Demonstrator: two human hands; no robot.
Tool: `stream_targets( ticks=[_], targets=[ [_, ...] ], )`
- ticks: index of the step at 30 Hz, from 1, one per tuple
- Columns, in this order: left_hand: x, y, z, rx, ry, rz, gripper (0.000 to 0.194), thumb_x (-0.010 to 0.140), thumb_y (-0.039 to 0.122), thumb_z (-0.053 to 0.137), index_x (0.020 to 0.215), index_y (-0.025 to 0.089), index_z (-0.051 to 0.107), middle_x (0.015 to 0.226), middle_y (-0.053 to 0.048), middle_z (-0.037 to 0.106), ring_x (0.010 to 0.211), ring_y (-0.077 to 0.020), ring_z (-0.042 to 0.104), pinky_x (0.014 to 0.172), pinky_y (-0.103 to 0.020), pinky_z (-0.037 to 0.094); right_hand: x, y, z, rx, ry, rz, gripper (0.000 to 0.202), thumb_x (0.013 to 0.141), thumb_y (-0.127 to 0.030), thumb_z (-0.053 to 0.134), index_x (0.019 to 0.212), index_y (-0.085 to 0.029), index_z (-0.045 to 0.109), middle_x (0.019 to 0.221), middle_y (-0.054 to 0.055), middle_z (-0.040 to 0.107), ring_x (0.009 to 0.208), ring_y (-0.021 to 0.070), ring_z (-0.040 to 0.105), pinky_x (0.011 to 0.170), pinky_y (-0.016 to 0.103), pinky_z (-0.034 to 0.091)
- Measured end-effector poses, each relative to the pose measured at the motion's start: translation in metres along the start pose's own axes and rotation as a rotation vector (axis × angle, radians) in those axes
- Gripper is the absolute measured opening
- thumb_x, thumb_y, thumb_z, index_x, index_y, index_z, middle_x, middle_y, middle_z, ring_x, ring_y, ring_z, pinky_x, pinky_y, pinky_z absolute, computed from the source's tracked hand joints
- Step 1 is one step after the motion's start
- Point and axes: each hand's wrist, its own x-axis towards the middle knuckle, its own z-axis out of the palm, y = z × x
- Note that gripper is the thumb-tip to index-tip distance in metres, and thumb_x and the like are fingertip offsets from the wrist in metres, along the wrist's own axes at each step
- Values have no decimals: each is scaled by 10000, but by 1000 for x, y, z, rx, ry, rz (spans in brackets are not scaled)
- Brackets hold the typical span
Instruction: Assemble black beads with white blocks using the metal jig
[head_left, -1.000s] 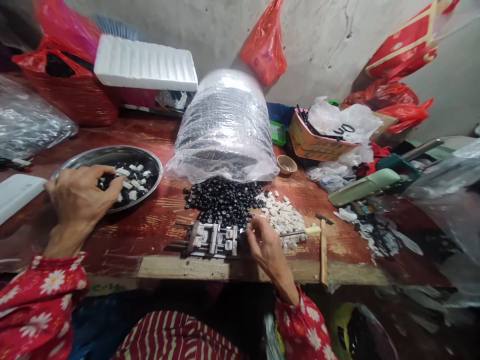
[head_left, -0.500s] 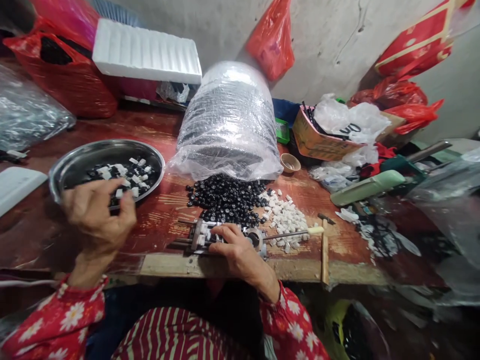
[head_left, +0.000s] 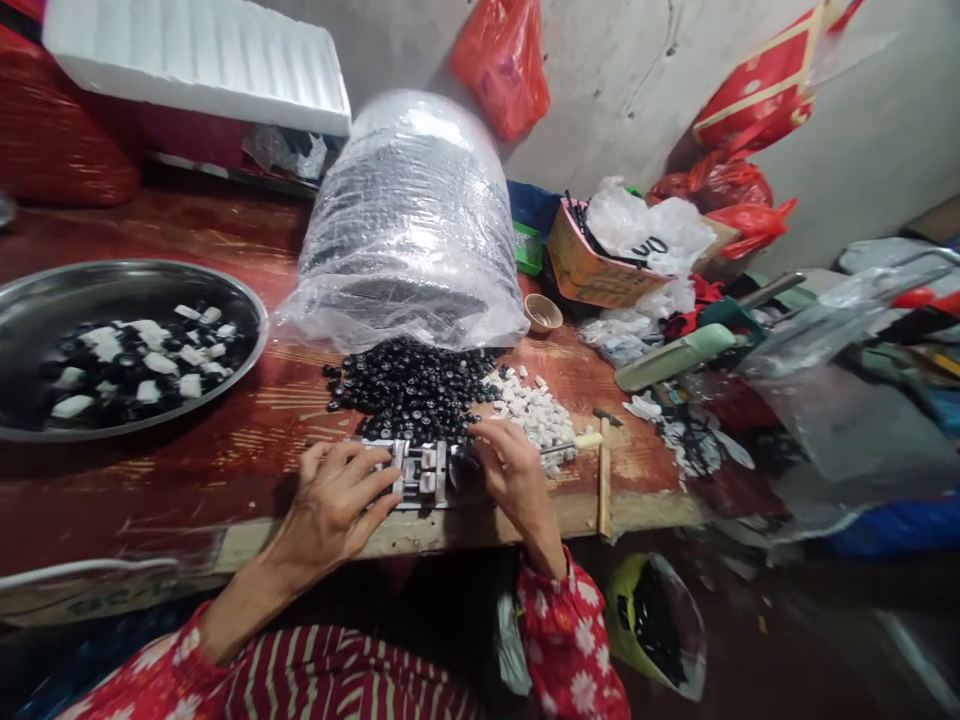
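A small metal jig (head_left: 424,474) lies at the table's front edge, with small white pieces in its middle slots. My left hand (head_left: 337,495) rests over its left end, fingers stretched out and touching the metal. At the right end, my right hand (head_left: 517,475) is closed, thumb and fingertips together by the edge of the black pile; whatever is between them is too small to make out. Right behind the jig is a heap of small round black parts (head_left: 409,390). Beside that lies a heap of small white pieces (head_left: 536,410). A rod with a pale handle (head_left: 587,440) sticks out beyond my right hand.
On the left stands a steel bowl (head_left: 251,365) holding black and white pieces. A big plastic-wrapped bundle (head_left: 412,220) stands behind the heaps. Toward the right are a small brown bowl (head_left: 542,314), a cardboard box (head_left: 600,272), a pale green bottle-like object (head_left: 675,358) and a wooden stick (head_left: 604,485).
My left hand has moved right, from over the steel bowl to the jig's left end. My right hand has shifted off the jig's middle to its right end. The view has turned right.
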Motion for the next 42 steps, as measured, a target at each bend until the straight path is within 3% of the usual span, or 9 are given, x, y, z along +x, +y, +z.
stream_targets(
  ticks=[2,5,8,20,28,33,39,42],
  targets=[
    [1,1,2,-22,7,1,146,1011,288,653,1132,266,732,1202,-60,764,1150,-293,620,1031,-533,357,6,22,-9,-195,-7,123,245,1022,-132,549,1126,-211,757,1124,104,745,1074,259,642,963,379,498],
    [1,4,3,-21,21,5,136,1006,277,650,1108,261,738,1167,-63,764,1137,-290,629,1028,-527,362,16,47,-14,-451,-140,263,252,1003,-126,572,1099,-225,783,1097,96,750,1035,261,622,898,347,464],
    [-1,6,3,12,41,1,141,999,288,664,1115,262,740,1184,-69,759,1146,-301,622,1032,-533,358,25,58,-9,-535,-202,317,260,993,-118,587,1110,-245,782,1081,80,759,1000,240,628,846,313,431],
    [4,5,-3,-139,68,-85,142,994,270,685,1132,249,713,1150,-64,734,1104,-252,615,966,-443,408,28,53,5,-450,-108,307,171,985,-154,578,1033,-203,734,1004,66,753,920,219,648,834,290,433],
    [4,0,1,-195,127,-84,174,968,203,706,1136,246,704,1126,-58,730,1112,-249,625,959,-424,444,30,46,11,-442,-147,266,228,1005,-129,557,966,-233,756,996,64,726,952,223,632,810,295,421],
    [8,-5,-2,-225,206,-116,210,966,153,685,1163,227,684,1091,-61,734,1060,-233,628,958,-408,477,31,28,7,-231,-96,88,230,1017,-107,568,1070,-228,757,1055,59,718,993,220,643,879,307,468],
    [23,-12,-4,-218,182,-207,222,981,230,684,1204,228,685,1124,-63,732,1125,-249,613,1005,-414,479,46,-15,23,-292,-290,-354,283,1046,-73,551,1142,-248,751,1060,55,713,972,226,572,838,336,460],
    [28,-16,3,-234,142,-240,229,978,296,691,1197,230,696,1146,-60,737,1135,-256,619,1002,-423,474,49,-25,38,-340,-367,-456,219,1044,-107,599,1143,-243,739,1035,52,693,957,232,542,801,343,454]
  ],
)
